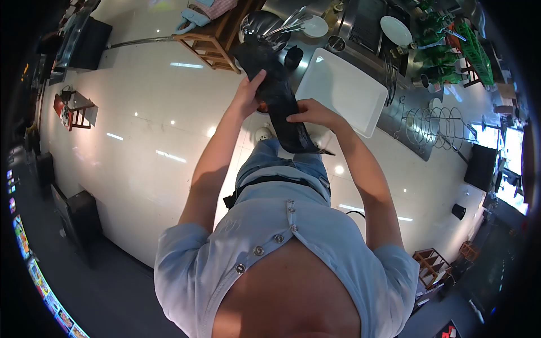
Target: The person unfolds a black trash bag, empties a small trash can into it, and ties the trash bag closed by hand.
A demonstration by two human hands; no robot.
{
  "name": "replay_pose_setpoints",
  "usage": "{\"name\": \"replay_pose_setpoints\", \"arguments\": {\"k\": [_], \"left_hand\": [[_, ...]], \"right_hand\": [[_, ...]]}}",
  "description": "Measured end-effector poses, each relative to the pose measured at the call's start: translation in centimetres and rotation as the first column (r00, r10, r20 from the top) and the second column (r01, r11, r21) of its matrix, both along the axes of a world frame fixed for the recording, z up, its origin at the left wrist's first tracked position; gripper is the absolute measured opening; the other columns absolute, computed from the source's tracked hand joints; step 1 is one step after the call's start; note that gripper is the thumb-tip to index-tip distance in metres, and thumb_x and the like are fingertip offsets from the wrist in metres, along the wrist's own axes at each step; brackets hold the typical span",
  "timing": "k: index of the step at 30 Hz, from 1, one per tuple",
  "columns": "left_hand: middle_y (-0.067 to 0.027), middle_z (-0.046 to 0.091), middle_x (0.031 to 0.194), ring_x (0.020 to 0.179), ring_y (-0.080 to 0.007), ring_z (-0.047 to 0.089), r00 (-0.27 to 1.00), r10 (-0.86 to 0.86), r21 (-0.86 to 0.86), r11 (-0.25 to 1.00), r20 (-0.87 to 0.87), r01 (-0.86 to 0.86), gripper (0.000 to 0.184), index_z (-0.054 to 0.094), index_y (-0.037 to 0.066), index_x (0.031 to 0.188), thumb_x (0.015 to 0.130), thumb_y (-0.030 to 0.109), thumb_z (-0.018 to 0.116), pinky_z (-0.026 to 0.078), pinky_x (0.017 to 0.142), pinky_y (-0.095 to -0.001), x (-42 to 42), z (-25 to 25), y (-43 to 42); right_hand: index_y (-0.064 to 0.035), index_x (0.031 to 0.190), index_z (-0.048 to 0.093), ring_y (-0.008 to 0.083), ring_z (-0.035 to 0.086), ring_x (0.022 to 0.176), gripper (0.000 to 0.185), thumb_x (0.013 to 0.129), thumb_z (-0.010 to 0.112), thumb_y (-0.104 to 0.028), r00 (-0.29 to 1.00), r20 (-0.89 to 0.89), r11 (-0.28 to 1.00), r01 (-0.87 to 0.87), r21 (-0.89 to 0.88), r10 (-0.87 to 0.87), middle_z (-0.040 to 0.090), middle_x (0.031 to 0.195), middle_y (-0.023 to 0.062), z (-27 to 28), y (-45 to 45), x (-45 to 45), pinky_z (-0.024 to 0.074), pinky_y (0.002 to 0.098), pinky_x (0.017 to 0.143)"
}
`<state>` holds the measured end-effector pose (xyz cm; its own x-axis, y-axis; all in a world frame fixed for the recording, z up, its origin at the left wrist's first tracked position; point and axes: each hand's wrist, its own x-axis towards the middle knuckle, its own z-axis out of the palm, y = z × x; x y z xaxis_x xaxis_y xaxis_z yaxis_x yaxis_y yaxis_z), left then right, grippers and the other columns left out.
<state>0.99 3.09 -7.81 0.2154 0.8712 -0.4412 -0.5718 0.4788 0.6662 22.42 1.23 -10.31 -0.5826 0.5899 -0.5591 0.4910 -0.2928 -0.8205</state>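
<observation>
A long, limp black strip, partly glossy with a ragged lower end, hangs between my hands above the floor; I cannot tell its exact kind. My left hand is closed on its left edge, thumb up along the side. Farther down, my right hand grips the right edge between thumb and fingers. The strip's upper end reaches the steel counter beside a metal bowl, which has a whisk lying across it. Close to my right hand is a large white tray.
On the counter stand a white plate, a metal cup, green bottles and a coiled wire rack. At the left, a wooden stool holds a bag. Glossy pale floor spreads around my feet.
</observation>
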Motion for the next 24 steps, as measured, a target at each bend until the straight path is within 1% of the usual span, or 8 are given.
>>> {"name": "replay_pose_setpoints", "arguments": {"k": [4,8,12,15,16,17,19,24], "left_hand": [[-0.0073,0.058,0.106,0.096,-0.0192,0.056,0.962,-0.270,-0.003,0.963,-0.040,0.270,0.046,0.046,0.009,0.118,0.086,0.040,0.057,0.047,0.081,-0.0374,-2.3,-0.7,-3.9],[-0.0068,0.052,0.120,0.104,-0.0196,0.055,0.850,-0.494,-0.137,0.869,-0.185,0.476,0.042,0.043,0.010,0.124,0.090,0.034,0.051,0.047,0.084,-0.0345,-1.1,-1.3,-8.6],[-0.0024,0.060,0.093,0.082,-0.0088,0.060,0.823,-0.562,-0.155,0.823,-0.081,0.547,0.028,0.052,0.006,0.112,0.086,0.015,0.057,0.049,0.060,-0.0190,0.8,-6.8,-13.0],[-0.0025,0.060,0.088,0.072,-0.0082,0.058,0.909,-0.402,-0.214,0.903,-0.110,0.373,0.025,0.055,0.004,0.104,0.082,0.011,0.063,0.048,0.058,-0.0196,2.9,-4.2,-16.4],[-0.0031,0.060,0.086,0.074,-0.0108,0.058,0.901,-0.341,-0.224,0.932,-0.267,0.286,0.020,0.056,0.003,0.098,0.080,0.009,0.064,0.049,0.064,-0.0223,3.4,-5.4,-17.2],[-0.0020,0.059,0.083,0.073,-0.0095,0.057,0.917,-0.175,-0.093,0.984,-0.359,0.152,0.015,0.057,0.004,0.094,0.080,0.008,0.064,0.047,0.066,-0.0224,4.2,-6.6,-18.0],[-0.0006,0.057,0.079,0.072,-0.0077,0.055,0.721,0.135,0.144,0.988,-0.680,-0.049,0.015,0.057,0.004,0.094,0.082,0.008,0.063,0.045,0.066,-0.0211,4.8,-7.8,-19.4],[0.0006,0.056,0.075,0.067,-0.0072,0.055,0.681,0.388,0.174,0.916,-0.621,-0.363,0.019,0.057,0.003,0.100,0.083,0.009,0.062,0.044,0.060,-0.0196,5.0,-8.7,-22.3]], "right_hand": [[0.0031,0.092,0.061,0.0190,0.058,0.072,0.045,0.076,0.067,-0.038,0.982,-0.035,0.966,0.189,0.175,-0.185,0.063,0.078,0.0103,0.9,-1.8,-1.4,0.0450,0.0291,0.067],[0.0037,0.091,0.060,0.0184,0.059,0.072,0.044,0.078,0.065,-0.037,0.961,-0.018,0.921,0.271,0.280,-0.277,0.063,0.079,0.0116,1.1,-3.1,-1.3,0.0458,0.0302,0.066],[0.0032,0.094,0.059,0.0178,0.059,0.074,0.044,0.080,0.064,-0.039,0.922,-0.101,0.863,0.387,0.326,-0.375,0.063,0.080,0.0123,1.0,-5.4,-0.6,0.0459,0.0299,0.069],[0.0034,0.095,0.059,0.0180,0.060,0.078,0.046,0.081,0.062,-0.041,0.846,-0.186,0.845,0.523,0.109,-0.500,0.063,0.085,0.0106,-5.8,-7.1,0.3,0.0463,0.0306,0.071],[0.0011,0.098,0.058,0.0191,0.060,0.082,0.047,0.081,0.061,-0.042,0.805,-0.266,0.839,0.544,-0.022,-0.530,0.063,0.087,0.0089,-6.2,-8.2,0.1,0.0468,0.0332,0.073],[0.0011,0.098,0.058,0.0191,0.060,0.082,0.047,0.081,0.061,-0.042,0.814,-0.270,0.849,0.528,-0.024,-0.514,0.063,0.087,0.0089,-6.4,-9.1,0.5,0.0468,0.0332,0.073],[-0.0019,0.103,0.055,0.0177,0.060,0.081,0.038,0.085,0.059,-0.035,0.915,-0.102,0.849,0.316,-0.424,-0.391,0.062,0.086,0.0071,-4.4,-10.6,0.8,0.0484,0.0317,0.070],[-0.0038,0.104,0.051,0.0113,0.058,0.077,0.021,0.087,0.055,-0.016,0.928,-0.132,0.783,0.210,-0.585,-0.348,0.058,0.087,0.0042,-5.0,-12.6,-0.7,0.0490,0.0254,0.066]]}}
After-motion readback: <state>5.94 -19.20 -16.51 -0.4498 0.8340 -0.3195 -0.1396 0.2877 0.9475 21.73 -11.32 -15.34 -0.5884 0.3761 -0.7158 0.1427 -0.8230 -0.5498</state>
